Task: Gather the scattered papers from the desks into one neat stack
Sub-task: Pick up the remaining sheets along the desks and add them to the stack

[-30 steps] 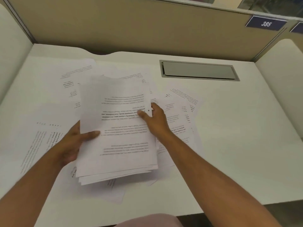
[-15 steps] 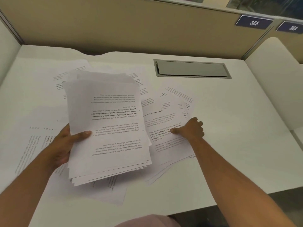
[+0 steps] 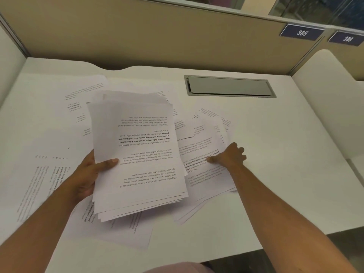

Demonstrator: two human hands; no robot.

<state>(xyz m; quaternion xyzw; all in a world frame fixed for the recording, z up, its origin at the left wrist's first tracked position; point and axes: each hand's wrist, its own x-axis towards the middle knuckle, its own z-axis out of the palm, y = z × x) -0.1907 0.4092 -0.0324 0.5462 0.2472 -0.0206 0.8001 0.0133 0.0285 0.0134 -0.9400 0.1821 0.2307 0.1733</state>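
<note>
My left hand grips a thick stack of printed papers by its left edge and holds it tilted above the white desk. My right hand rests on a loose fan of sheets lying to the right of the stack, thumb pressed on the top page and fingers curled at its right edge. More scattered sheets lie at the far left, behind the stack and below it.
A grey cable hatch is set into the desk at the back right. Beige partition walls enclose the desk, with number plates 385 and 388. A white side panel stands at the right.
My right hand has left the held stack and moved right onto the loose sheets on the desk. The stack in my left hand has tilted up slightly.
</note>
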